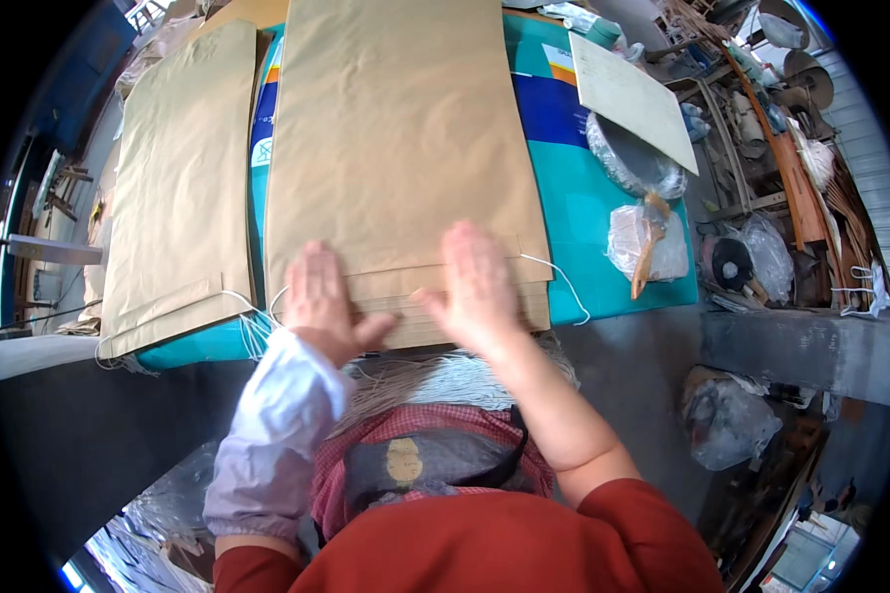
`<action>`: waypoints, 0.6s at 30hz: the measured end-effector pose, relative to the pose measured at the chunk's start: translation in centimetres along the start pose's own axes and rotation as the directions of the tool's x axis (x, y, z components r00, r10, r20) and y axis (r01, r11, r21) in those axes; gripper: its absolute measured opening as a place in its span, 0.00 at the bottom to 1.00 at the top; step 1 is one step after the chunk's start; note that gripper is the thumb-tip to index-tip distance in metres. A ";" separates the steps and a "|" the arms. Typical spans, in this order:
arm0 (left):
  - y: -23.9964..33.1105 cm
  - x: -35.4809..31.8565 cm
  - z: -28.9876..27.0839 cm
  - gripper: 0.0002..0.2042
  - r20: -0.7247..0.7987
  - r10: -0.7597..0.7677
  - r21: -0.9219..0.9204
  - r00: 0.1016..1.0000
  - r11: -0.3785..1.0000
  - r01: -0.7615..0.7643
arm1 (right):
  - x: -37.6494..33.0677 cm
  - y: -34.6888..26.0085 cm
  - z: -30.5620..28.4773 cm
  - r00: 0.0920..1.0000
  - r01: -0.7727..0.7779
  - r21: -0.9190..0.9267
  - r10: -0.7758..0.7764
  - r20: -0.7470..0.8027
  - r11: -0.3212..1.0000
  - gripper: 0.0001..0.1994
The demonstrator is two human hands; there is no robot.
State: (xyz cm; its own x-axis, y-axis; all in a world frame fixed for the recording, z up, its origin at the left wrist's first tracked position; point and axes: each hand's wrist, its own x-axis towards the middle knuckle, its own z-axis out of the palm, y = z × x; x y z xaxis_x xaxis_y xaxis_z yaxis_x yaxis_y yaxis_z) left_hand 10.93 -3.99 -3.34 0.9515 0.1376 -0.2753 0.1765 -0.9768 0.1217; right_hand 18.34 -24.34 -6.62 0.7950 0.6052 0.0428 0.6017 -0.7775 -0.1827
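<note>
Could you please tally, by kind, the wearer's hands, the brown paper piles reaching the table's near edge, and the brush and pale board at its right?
Hands: 2
Brown piles: 2
Brush: 1
Pale board: 1
Total: 6

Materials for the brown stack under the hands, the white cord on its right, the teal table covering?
Brown stack: likely kraft paper, matte, softly creased, thin layered edges.
White cord: probably cotton or synthetic string; thin, limp curl, fibre unclear.
Teal covering: perhaps plastic sheeting; smooth, with a printed-looking blue band.
</note>
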 end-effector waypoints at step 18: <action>-8.9 -2.3 2.4 0.33 -0.384 -0.457 -0.683 0.802 0.725 0.086 | -2.3 9.5 -5.9 0.908 -0.129 0.916 0.325 0.263 -0.380 0.24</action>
State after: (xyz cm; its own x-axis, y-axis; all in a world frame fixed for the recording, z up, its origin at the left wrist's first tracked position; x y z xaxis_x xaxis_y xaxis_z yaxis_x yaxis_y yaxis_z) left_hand 6.60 4.01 -6.12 0.7795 0.6200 0.0895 0.3822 -0.5839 0.7163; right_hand 22.67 -34.19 -2.68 0.8973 0.3418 -0.2793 -0.4025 0.3739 -0.8356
